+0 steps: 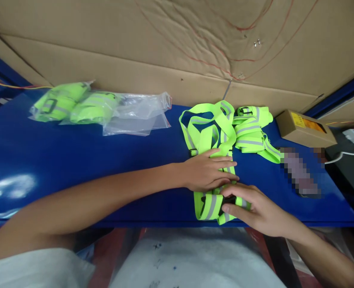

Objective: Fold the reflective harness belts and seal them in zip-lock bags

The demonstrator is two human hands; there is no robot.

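Observation:
A neon yellow-green strap harness with grey reflective stripes [212,207] lies on the blue table near its front edge. My left hand [208,171] rests flat across its middle, fingers stretched to the right. Below it, my right hand [251,204] pinches the harness at a black buckle [228,203], thumb and fingers closed round it. Loops of the strap spread out beyond my left hand. To the right of these loops sits a second bundle of the same reflective strap [250,132], its tail trailing right.
Two clear bags of green straps [59,105] lie at the back left, beside flat clear zip bags [137,114]. A cardboard box [305,129] stands at the back right, near a blurred-out object [301,172]. Cardboard panels [105,68] rise behind the blue table [105,160].

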